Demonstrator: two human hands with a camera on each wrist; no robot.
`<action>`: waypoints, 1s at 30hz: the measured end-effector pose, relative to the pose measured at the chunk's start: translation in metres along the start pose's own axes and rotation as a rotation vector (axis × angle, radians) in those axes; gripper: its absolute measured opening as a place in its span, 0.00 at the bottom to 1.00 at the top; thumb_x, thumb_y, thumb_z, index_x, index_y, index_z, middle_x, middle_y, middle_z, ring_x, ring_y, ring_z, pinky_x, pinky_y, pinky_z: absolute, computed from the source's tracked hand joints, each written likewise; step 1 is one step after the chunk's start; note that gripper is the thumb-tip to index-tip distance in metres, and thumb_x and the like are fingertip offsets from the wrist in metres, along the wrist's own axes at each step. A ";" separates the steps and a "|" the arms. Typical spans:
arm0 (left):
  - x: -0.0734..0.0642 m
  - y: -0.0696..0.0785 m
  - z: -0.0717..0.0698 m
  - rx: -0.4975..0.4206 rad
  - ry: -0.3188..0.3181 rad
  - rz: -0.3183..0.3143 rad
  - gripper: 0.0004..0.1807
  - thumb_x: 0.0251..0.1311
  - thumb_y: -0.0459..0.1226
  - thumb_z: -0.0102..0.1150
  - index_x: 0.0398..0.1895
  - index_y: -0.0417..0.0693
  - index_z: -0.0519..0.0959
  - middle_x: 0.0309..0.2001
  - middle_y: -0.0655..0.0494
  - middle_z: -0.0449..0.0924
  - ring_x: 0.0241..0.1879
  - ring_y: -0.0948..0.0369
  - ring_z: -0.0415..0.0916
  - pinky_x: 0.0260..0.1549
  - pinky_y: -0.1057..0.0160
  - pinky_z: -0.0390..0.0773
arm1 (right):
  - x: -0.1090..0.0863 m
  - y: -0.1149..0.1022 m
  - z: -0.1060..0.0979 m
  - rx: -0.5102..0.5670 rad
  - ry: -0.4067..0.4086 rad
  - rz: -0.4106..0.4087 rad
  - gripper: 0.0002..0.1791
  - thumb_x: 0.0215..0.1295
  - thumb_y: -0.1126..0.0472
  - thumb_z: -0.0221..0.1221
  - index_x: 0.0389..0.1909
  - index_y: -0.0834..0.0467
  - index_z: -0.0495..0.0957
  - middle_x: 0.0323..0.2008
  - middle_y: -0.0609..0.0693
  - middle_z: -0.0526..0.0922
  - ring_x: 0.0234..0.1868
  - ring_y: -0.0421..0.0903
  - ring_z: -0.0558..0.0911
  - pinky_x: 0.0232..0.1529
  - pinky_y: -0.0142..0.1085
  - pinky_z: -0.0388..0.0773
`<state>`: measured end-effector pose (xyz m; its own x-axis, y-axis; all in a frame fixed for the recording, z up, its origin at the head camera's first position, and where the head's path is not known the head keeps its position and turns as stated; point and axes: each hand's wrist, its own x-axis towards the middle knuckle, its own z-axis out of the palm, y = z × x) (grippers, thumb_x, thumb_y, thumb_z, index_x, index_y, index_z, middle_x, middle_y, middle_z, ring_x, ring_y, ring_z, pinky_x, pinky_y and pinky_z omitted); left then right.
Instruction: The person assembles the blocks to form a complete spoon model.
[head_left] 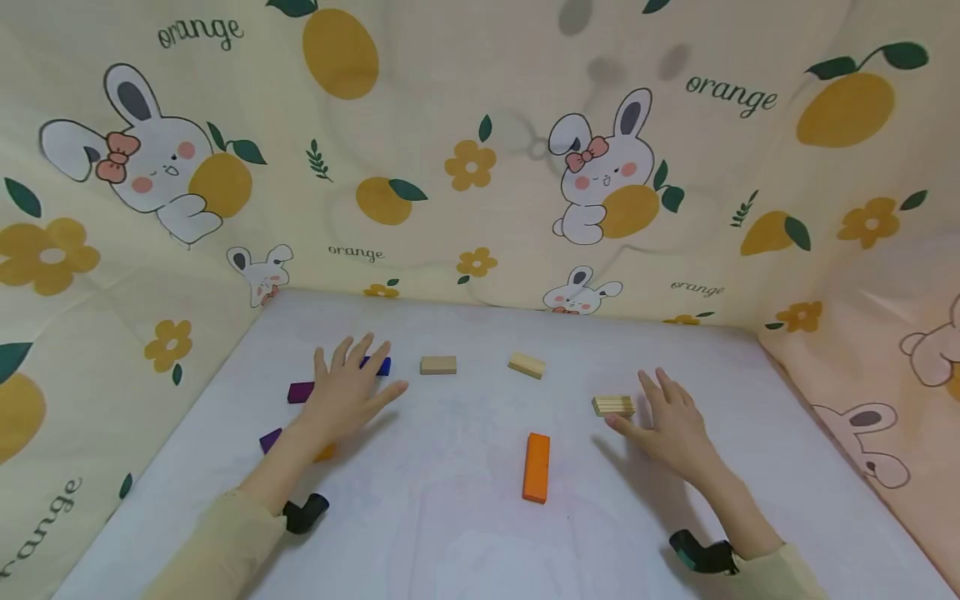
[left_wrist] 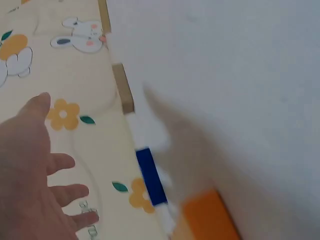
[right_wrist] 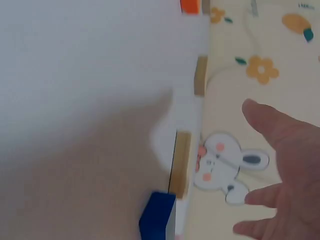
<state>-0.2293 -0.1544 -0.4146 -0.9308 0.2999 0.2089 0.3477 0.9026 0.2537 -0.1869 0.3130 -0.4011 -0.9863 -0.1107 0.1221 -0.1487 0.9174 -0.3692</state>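
Observation:
My left hand [head_left: 347, 400] hovers spread over the left side of the table, its fingers apart and holding nothing. Around it lie a blue block [head_left: 384, 367], a dark purple block [head_left: 301, 392], a violet block [head_left: 270, 440] and an orange-yellow block [head_left: 326, 452], partly covered by the hand and forearm. On the right, my right hand [head_left: 670, 429] is held with extended fingers and an empty palm. Its thumb overlaps a striped wooden block [head_left: 613, 406] in the head view. A dark blue block [right_wrist: 158, 216] shows in the right wrist view.
Between the hands an orange block [head_left: 536, 468] lies lengthwise on the white table [head_left: 450, 533]. Farther back are a plain wooden block [head_left: 438, 365] and a tilted pale wooden block [head_left: 527, 365]. A printed cloth [head_left: 420, 125] with rabbits and oranges rises behind and at both sides.

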 end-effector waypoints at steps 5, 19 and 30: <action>0.013 0.014 0.004 -0.108 0.016 0.087 0.42 0.67 0.63 0.48 0.74 0.45 0.62 0.73 0.40 0.54 0.70 0.38 0.49 0.62 0.29 0.42 | 0.000 -0.013 0.006 0.210 0.033 -0.068 0.50 0.59 0.41 0.67 0.72 0.67 0.59 0.72 0.67 0.53 0.69 0.70 0.51 0.60 0.70 0.52; 0.066 0.066 0.050 -0.660 -0.057 0.049 0.31 0.67 0.46 0.61 0.69 0.43 0.68 0.68 0.48 0.66 0.69 0.50 0.58 0.65 0.48 0.59 | -0.020 -0.059 0.037 0.740 -0.169 0.142 0.44 0.53 0.51 0.74 0.70 0.55 0.65 0.68 0.57 0.65 0.63 0.59 0.69 0.57 0.52 0.73; 0.102 0.101 0.081 -0.746 -0.176 0.112 0.35 0.63 0.42 0.66 0.72 0.49 0.65 0.72 0.52 0.61 0.67 0.49 0.62 0.63 0.53 0.64 | -0.034 -0.070 0.057 0.898 -0.269 0.235 0.47 0.49 0.60 0.76 0.71 0.52 0.65 0.66 0.51 0.71 0.57 0.53 0.71 0.52 0.36 0.74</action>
<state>-0.2980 -0.0077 -0.4439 -0.8680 0.4783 0.1332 0.3663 0.4359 0.8221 -0.1470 0.2306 -0.4318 -0.9646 -0.1476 -0.2185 0.1658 0.3050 -0.9378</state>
